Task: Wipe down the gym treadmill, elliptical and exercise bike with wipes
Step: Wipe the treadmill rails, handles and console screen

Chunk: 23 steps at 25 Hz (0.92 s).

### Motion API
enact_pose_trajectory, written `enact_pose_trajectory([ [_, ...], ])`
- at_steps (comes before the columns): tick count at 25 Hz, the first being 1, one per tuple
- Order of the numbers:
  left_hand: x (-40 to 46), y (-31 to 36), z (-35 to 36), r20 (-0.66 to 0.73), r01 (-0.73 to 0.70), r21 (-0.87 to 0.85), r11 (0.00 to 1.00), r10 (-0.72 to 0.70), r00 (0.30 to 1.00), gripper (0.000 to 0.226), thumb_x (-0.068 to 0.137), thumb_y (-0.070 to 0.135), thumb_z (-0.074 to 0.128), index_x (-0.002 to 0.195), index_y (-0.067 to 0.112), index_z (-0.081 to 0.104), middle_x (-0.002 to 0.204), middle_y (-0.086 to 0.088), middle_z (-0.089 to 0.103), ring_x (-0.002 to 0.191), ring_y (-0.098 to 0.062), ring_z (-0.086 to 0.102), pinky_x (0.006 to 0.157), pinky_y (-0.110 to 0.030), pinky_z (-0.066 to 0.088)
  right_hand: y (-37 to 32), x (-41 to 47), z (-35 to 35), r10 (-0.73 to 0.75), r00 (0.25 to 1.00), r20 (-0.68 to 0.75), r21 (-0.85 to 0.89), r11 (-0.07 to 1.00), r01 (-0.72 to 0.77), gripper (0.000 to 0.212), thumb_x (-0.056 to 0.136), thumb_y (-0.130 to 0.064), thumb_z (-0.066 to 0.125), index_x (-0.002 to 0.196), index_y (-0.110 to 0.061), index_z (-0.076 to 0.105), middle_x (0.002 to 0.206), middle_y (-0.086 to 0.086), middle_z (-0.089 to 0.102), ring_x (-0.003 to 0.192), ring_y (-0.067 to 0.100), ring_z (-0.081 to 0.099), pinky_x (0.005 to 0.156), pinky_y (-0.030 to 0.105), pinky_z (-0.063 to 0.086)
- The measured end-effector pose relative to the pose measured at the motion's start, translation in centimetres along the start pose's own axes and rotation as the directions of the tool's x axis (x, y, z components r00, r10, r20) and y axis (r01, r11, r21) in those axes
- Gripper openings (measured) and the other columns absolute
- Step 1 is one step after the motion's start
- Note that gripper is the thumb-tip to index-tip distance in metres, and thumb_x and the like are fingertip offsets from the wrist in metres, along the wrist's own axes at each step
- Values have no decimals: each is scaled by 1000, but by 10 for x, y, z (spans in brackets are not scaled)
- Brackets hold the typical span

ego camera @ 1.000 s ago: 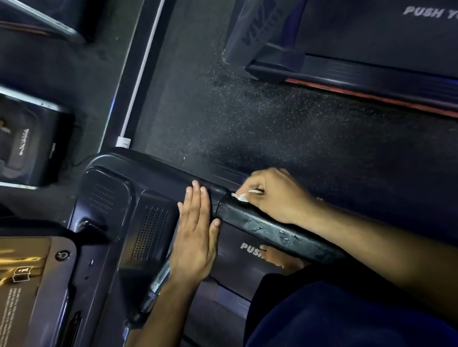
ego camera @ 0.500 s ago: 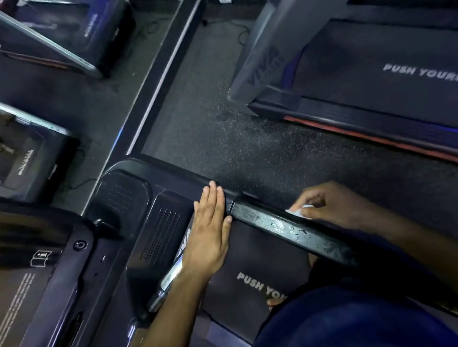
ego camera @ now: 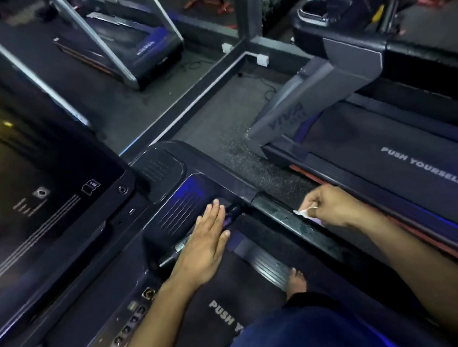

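I stand on a black treadmill whose belt reads "PUSH Y...". Its right handrail is black, glossy and wet with droplets. My right hand pinches a small white wipe against the top of that handrail. My left hand lies flat with straight fingers on the inner handlebar near the motor cover. The treadmill's console fills the left side, with a row of buttons below it.
A second treadmill marked "PUSH YOURSELF" stands to the right across a strip of speckled floor. More treadmills show at the top left. My bare foot is on the side rail. Cables and a socket lie by the wall.
My right hand slid the wipe back along the handrail, away from the motor cover. The view tilted up, showing more of the room. My left hand stayed flat in place.
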<state>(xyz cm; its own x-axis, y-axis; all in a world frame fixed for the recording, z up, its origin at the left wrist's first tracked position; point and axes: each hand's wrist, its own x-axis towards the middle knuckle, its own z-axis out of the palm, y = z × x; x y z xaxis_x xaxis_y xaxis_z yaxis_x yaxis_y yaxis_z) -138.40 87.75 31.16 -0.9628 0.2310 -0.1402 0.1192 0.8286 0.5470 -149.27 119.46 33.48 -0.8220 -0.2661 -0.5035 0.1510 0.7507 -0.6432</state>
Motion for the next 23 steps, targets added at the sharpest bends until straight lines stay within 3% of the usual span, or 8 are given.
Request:
enact_pose_trajectory([
  [3, -30, -2, -6, -44, 54, -73, 996, -57, 997, 68, 104, 57, 19, 161, 22, 10, 167, 14, -5, 151, 6, -12, 125, -23, -6, -48, -37, 18, -89, 995, -38, 285, 954, 96, 17, 92, 0, 65, 84, -11, 76, 73, 3, 73, 63, 5, 65, 64, 24, 55],
  [7, -72, -10, -21, -136, 53, -112, 992, -68, 988, 77, 98, 70, 11, 161, 26, 12, 168, 16, -1, 152, 5, -7, 125, -20, -5, -95, -60, 70, -225, 974, -35, 377, 899, 221, 11, 91, -2, 68, 87, -8, 77, 82, 12, 75, 77, 16, 66, 72, 36, 54],
  [10, -113, -27, -37, -245, 112, -173, 979, -153, 957, 70, 100, 65, 21, 160, 30, 18, 168, 17, 7, 153, 5, 2, 126, -23, 1, -123, -73, 101, -340, 940, -25, 378, 868, 323, 15, 89, 3, 68, 86, -9, 77, 80, 4, 75, 74, 6, 65, 71, 25, 51],
  [13, -153, -48, -50, -364, 164, -212, 963, -234, 902, 65, 102, 60, 28, 160, 31, 21, 167, 19, 12, 153, 4, 6, 127, -26, 5, -147, -84, 123, -425, 905, -21, 420, 818, 394, 14, 87, 5, 70, 81, -6, 76, 78, 12, 74, 69, 7, 64, 66, 16, 49],
  [19, -234, -67, -66, -461, 356, -319, 878, -472, 751, 60, 104, 47, 40, 160, 32, 24, 164, 24, 13, 149, 13, 5, 126, -24, 7, -196, -84, 168, -552, 823, 135, 356, 802, 480, 21, 90, 7, 66, 85, -11, 76, 83, 0, 77, 74, 3, 68, 68, 11, 49],
  [23, -269, -72, -60, -501, 442, -365, 820, -572, 649, 59, 105, 46, 42, 160, 32, 24, 161, 29, 11, 148, 16, 5, 126, -23, 8, -213, -73, 188, -617, 745, 256, 299, 783, 545, 23, 90, 2, 69, 85, -19, 78, 86, -2, 77, 80, 10, 72, 71, 16, 51],
])
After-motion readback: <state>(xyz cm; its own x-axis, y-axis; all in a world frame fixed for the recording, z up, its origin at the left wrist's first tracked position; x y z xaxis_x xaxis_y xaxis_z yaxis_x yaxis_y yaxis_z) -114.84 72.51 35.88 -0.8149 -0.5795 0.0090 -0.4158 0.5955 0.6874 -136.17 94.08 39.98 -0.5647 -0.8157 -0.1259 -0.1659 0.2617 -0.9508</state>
